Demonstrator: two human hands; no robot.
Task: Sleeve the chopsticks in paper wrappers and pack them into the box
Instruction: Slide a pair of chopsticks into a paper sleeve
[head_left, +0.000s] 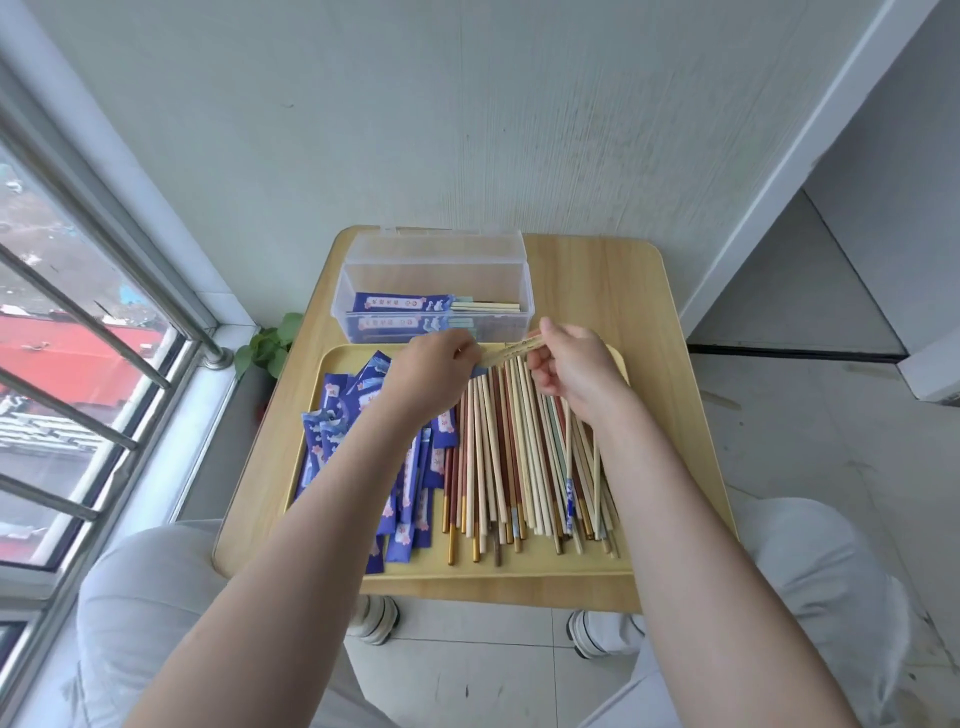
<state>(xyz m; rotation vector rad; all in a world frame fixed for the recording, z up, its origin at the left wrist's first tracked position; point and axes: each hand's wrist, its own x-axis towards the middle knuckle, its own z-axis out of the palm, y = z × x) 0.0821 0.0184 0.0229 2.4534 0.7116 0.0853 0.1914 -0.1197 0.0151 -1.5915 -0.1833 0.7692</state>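
Observation:
A yellow tray (498, 569) holds a pile of blue paper wrappers (332, 431) on its left and several loose chopsticks (514, 457) on its right. Above the tray's far edge, my right hand (571, 371) pinches a pale pair of chopsticks (511, 352) that points left. My left hand (434, 374) grips a blue wrapper, mostly hidden under its fingers, at the pair's left tip. Behind the tray stands an open clear plastic box (524, 280) with sleeved chopsticks (410, 304) lying inside.
The tray and box sit on a small wooden table (613, 291) against a white wall. A window with metal bars (78, 332) runs along the left, with a green plant (270, 345) at the table's left edge. My knees and shoes show below the table.

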